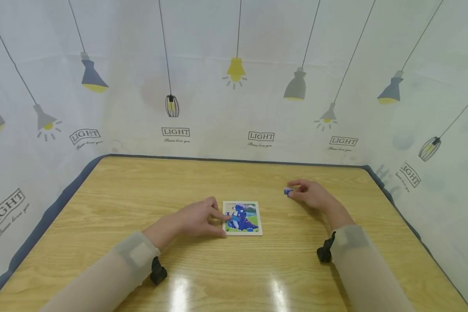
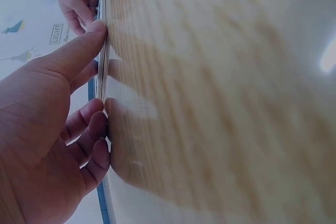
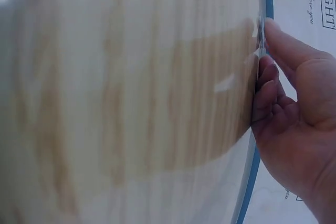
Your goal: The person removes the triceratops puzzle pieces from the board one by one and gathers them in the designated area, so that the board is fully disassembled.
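A square jigsaw puzzle (image 1: 253, 222) with a pale frame shows a blue dinosaur on a green and blue scene. My left hand (image 1: 200, 218) holds it at its left side, the index finger laid over the picture and the thumb at the near left corner. Seen edge-on in the left wrist view, the puzzle board (image 2: 103, 72) lies flat between thumb and fingers. To the right and farther back, my right hand (image 1: 312, 194) pinches a small blue and white puzzle piece (image 1: 287, 190) close over the table. Its edge appears at the fingertips in the right wrist view.
The wooden table (image 1: 148, 182) has a dark blue border along its edges. A white backdrop (image 1: 206, 86) printed with lamps rises behind and on both sides. Black wrist mounts (image 1: 158, 272) sit on both sleeves, near the tabletop.
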### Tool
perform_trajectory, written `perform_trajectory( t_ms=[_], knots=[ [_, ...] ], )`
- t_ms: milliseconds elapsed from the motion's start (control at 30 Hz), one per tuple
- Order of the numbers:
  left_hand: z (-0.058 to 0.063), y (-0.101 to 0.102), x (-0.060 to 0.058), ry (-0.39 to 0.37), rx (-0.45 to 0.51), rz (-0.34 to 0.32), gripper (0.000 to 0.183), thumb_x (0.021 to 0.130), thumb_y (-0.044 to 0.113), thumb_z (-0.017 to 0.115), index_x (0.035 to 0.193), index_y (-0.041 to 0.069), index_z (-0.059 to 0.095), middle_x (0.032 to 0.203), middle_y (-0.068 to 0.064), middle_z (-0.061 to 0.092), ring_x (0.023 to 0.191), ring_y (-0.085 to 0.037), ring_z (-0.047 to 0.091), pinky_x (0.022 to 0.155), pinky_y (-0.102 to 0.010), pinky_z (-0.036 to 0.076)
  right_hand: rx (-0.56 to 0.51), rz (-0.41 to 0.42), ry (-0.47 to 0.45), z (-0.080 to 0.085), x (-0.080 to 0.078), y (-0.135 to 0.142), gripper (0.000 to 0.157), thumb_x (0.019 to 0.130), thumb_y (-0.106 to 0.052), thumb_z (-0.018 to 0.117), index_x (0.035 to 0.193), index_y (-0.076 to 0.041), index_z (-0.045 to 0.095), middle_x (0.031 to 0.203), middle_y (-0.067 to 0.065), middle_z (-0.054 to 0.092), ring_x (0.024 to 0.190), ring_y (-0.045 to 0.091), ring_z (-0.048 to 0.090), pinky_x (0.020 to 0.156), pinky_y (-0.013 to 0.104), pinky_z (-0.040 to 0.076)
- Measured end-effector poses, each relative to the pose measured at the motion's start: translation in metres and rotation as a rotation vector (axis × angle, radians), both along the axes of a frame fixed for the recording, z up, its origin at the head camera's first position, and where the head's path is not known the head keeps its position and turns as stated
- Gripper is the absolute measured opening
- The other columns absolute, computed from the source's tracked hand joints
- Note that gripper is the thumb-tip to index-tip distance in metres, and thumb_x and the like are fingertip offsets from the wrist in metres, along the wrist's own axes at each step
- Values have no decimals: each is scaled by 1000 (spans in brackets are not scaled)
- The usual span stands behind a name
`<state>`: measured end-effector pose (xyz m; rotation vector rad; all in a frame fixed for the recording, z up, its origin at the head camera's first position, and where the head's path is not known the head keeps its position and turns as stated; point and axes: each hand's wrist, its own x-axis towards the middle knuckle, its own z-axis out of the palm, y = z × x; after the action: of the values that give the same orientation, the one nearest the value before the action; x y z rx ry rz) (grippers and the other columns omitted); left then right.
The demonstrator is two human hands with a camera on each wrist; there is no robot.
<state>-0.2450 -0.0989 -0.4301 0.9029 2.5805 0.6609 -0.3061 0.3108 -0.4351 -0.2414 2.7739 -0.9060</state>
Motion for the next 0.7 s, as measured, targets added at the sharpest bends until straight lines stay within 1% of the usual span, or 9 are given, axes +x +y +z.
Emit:
perform_trajectory(
  t_ms=[100,167,300,400,600,700],
  knots=[
    [0,0,0,-11,11,2,52,96,48,85,143,30,74,111,0,51,92,-17,46,76,-30,38,-26,-24,-27,1,0,0,49,109,-36,70,151,-12,63,138,23,61,120,38,58,103,56,47],
    [-1,0,-1,-17,16,1,52,96,48,85,143,30,74,112,0,51,92,-17,46,76,-30,38,-21,-39,-34,0,-2,-1,47,108,-37,70,150,-15,65,140,23,60,123,38,57,105,57,46],
    [-2,0,-2,-16,12,-1,53,96,50,84,144,31,73,113,0,51,92,-17,46,76,-31,38,19,-49,-24,0,-5,-3,48,110,-40,66,154,-19,63,152,29,56,137,46,55,116,65,43],
    [-4,0,-3,-15,6,-1,54,96,52,84,145,32,73,114,0,51,92,-18,46,76,-32,38,34,-49,-20,-1,-8,-5,50,111,-40,63,157,-20,60,159,31,53,145,49,51,121,68,38],
    [-6,0,-4,-25,18,9,55,96,53,84,145,31,72,114,0,51,92,-18,46,75,-32,37,9,-43,-40,-2,-11,-5,51,113,-37,62,160,-19,57,164,31,47,151,51,47,124,68,36],
    [-6,0,-3,-28,23,10,55,96,53,84,145,31,72,114,0,50,91,-18,46,75,-32,37,-1,-46,-42,-3,-11,-4,52,113,-37,63,160,-18,56,162,31,49,148,50,49,122,67,38]
  ],
)
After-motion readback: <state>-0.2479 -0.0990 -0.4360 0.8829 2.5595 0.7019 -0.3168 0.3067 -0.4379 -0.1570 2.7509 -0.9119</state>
